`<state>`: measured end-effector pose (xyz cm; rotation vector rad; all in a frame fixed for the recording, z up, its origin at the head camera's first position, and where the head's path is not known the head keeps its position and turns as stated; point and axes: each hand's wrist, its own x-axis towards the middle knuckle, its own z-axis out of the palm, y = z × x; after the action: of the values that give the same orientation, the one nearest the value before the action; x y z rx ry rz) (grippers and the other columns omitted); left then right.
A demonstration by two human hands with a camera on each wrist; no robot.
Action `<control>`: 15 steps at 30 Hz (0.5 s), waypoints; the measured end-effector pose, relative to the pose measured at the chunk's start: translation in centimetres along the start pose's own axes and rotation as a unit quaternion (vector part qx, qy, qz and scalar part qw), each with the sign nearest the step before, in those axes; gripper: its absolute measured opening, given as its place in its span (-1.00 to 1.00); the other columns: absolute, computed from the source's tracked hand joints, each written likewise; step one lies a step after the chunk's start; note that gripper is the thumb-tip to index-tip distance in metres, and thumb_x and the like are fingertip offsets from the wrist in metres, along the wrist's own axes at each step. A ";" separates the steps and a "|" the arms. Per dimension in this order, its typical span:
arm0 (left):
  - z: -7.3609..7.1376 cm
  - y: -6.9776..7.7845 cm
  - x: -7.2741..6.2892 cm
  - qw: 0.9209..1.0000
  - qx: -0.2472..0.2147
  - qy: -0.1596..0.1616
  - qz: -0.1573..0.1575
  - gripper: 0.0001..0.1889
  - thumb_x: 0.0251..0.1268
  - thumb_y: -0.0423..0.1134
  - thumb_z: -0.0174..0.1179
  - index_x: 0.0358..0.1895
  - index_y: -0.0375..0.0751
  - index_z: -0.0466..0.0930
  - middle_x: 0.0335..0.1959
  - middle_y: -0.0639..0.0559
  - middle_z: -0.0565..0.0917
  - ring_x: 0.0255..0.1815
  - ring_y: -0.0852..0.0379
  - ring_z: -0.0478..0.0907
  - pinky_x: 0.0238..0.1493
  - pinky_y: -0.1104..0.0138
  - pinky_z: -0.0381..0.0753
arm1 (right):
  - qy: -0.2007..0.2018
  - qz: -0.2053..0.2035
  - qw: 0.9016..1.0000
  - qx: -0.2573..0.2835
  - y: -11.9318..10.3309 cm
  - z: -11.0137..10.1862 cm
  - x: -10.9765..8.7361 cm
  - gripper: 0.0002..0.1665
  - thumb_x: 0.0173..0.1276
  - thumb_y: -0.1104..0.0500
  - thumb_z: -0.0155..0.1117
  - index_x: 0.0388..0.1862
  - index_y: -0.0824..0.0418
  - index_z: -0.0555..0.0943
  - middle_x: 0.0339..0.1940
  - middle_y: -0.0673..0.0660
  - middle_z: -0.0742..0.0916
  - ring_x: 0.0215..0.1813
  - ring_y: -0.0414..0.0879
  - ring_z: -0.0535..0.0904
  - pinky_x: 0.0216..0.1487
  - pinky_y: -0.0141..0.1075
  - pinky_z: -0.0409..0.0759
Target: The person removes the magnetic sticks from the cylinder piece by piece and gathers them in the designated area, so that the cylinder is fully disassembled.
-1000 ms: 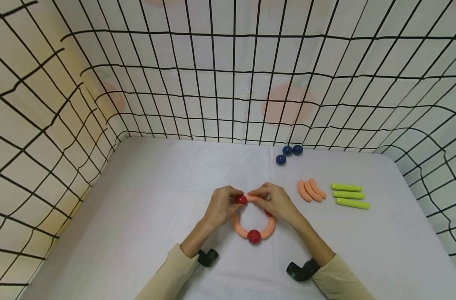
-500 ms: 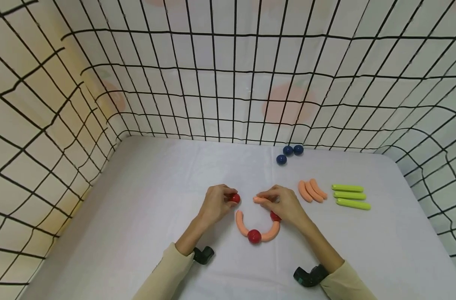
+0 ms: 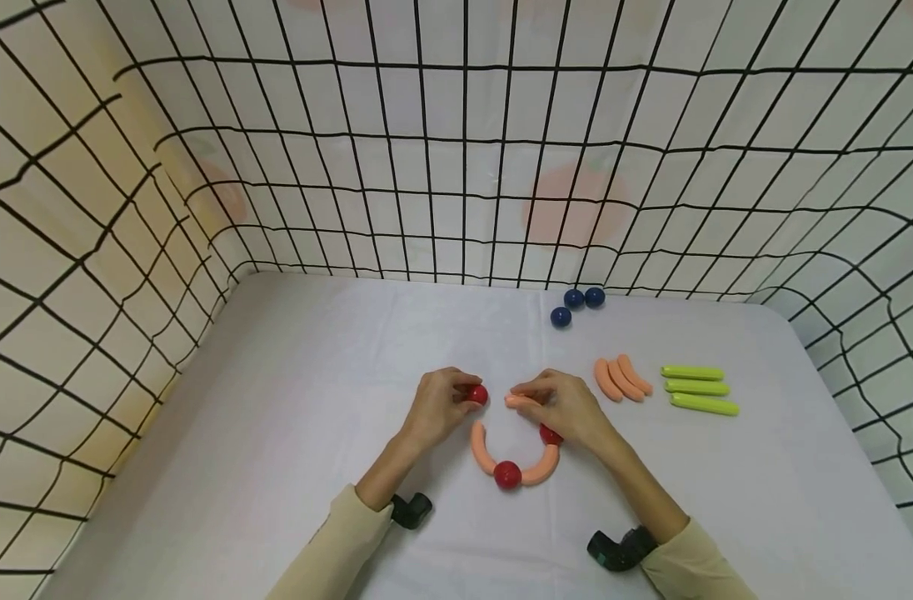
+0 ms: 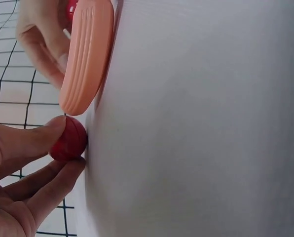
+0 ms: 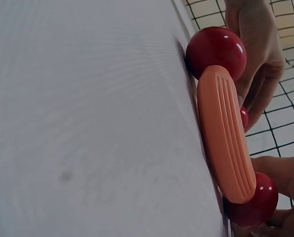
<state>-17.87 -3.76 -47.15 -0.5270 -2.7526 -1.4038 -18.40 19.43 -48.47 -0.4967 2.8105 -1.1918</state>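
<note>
In the head view my left hand pinches a small red ball between thumb and fingers. The left wrist view shows that ball low over the white cloth, by the end of a ribbed orange curved rod. My right hand pinches another orange curved rod, its far part hidden by the fingers. A gap separates this rod from the left hand's ball. Below lie two orange curved rods joined by a red ball. Another red ball sits at the right rod's upper end, partly under my right hand.
Three loose orange curved rods lie right of my right hand, with three straight green rods beyond. Three dark blue balls sit near the back edge. Black wire mesh fences the back and sides of the white-covered table.
A second ago the pieces formed a ring. My hands moved apart, taking the ball off the left rod and away from the right hand's rod. Since then the left hand has edged back right.
</note>
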 end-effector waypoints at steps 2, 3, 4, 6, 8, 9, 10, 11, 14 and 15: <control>0.0 0.0 0.0 1.000 -0.003 -0.001 -0.003 -0.70 0.13 -0.59 0.44 -0.02 -0.51 0.74 -0.15 -0.29 0.77 -0.14 -0.14 0.81 -0.09 0.19 0.82 | 0.003 -0.019 1.000 0.008 -0.2 0.1 0.2 -0.66 0.30 0.09 0.55 0.02 0.17 0.82 -0.19 0.07 0.79 -0.16 -0.09 0.70 -0.16 -0.33 0.60; 0.0 0.0 0.1 1.000 -0.003 -0.001 -0.004 -0.68 0.13 -0.58 0.44 -0.01 -0.52 0.73 -0.13 -0.30 0.77 -0.13 -0.14 0.81 -0.08 0.18 0.82 | 0.003 -0.029 0.999 0.016 -0.3 0.2 0.4 -0.65 0.30 0.11 0.54 0.05 0.18 0.80 -0.17 0.08 0.80 -0.13 -0.06 0.71 -0.12 -0.28 0.63; 0.1 0.0 0.1 1.000 -0.005 -0.001 -0.005 -0.67 0.13 -0.58 0.44 0.01 -0.53 0.73 -0.12 -0.31 0.78 -0.12 -0.15 0.81 -0.07 0.17 0.81 | 0.000 -0.041 0.999 0.027 -0.5 0.3 0.5 -0.63 0.31 0.13 0.53 0.08 0.19 0.79 -0.15 0.10 0.80 -0.11 -0.04 0.71 -0.07 -0.22 0.66; 0.1 0.0 0.2 1.000 -0.006 0.000 -0.003 -0.60 0.12 -0.58 0.45 0.08 -0.55 0.68 -0.11 -0.33 0.78 -0.12 -0.16 0.81 -0.07 0.17 0.81 | -0.015 -0.061 0.997 0.051 -0.9 0.5 0.9 -0.60 0.32 0.19 0.52 0.14 0.22 0.76 -0.10 0.14 0.80 -0.06 0.00 0.72 0.02 -0.11 0.71; 0.3 -0.1 0.3 1.000 -0.015 0.002 -0.002 -0.50 0.13 -0.57 0.45 0.19 -0.58 0.60 -0.11 -0.34 0.78 -0.11 -0.15 0.81 -0.06 0.19 0.81 | -0.035 -0.074 0.994 0.067 -1.2 0.6 1.2 -0.56 0.32 0.25 0.50 0.19 0.22 0.73 -0.06 0.15 0.80 -0.02 0.03 0.72 0.07 -0.04 0.73; 0.4 -0.2 0.3 1.000 -0.021 0.003 0.000 -0.45 0.14 -0.56 0.45 0.25 -0.59 0.55 -0.11 -0.34 0.78 -0.11 -0.16 0.81 -0.06 0.20 0.81 | -0.046 -0.078 0.993 0.071 -1.4 0.6 1.4 -0.54 0.32 0.27 0.49 0.20 0.22 0.73 -0.05 0.15 0.81 -0.02 0.04 0.73 0.09 -0.03 0.74; 0.5 -0.2 0.3 1.000 -0.028 0.004 0.002 -0.40 0.15 -0.56 0.44 0.30 -0.60 0.49 -0.12 -0.35 0.78 -0.10 -0.16 0.80 -0.05 0.21 0.81 | -0.055 -0.080 0.992 0.075 -1.5 0.7 1.6 -0.54 0.31 0.29 0.49 0.21 0.22 0.72 -0.05 0.15 0.81 -0.02 0.04 0.73 0.09 -0.03 0.75; 0.5 -0.2 0.4 0.999 -0.033 0.005 0.004 -0.35 0.16 -0.55 0.44 0.34 -0.61 0.44 -0.12 -0.35 0.78 -0.10 -0.17 0.80 -0.05 0.23 0.81 | -0.063 -0.083 0.992 0.075 -1.7 0.7 1.7 -0.53 0.31 0.31 0.48 0.22 0.23 0.72 -0.05 0.15 0.81 -0.03 0.03 0.74 0.09 -0.03 0.75; 0.8 -0.2 0.4 0.999 -0.049 0.007 0.004 -0.30 0.19 -0.53 0.43 0.40 -0.60 0.37 -0.11 -0.35 0.78 -0.08 -0.17 0.79 -0.03 0.24 0.80 | -0.072 -0.087 0.991 0.070 -1.7 0.8 2.2 -0.52 0.29 0.33 0.49 0.21 0.24 0.72 -0.07 0.14 0.83 -0.07 0.01 0.77 0.07 -0.05 0.77; 0.8 -0.1 0.4 0.999 -0.053 0.008 0.003 -0.31 0.20 -0.52 0.44 0.39 -0.59 0.38 -0.11 -0.35 0.78 -0.08 -0.17 0.79 -0.03 0.24 0.80 | -0.073 -0.087 0.991 0.069 -1.7 0.8 2.3 -0.53 0.28 0.33 0.50 0.20 0.24 0.72 -0.08 0.14 0.83 -0.08 0.00 0.79 0.07 -0.04 0.77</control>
<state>-18.20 -3.08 -47.63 -0.5228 -2.6748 -1.5512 -19.94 17.07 -47.61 -0.7980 2.5861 -1.3094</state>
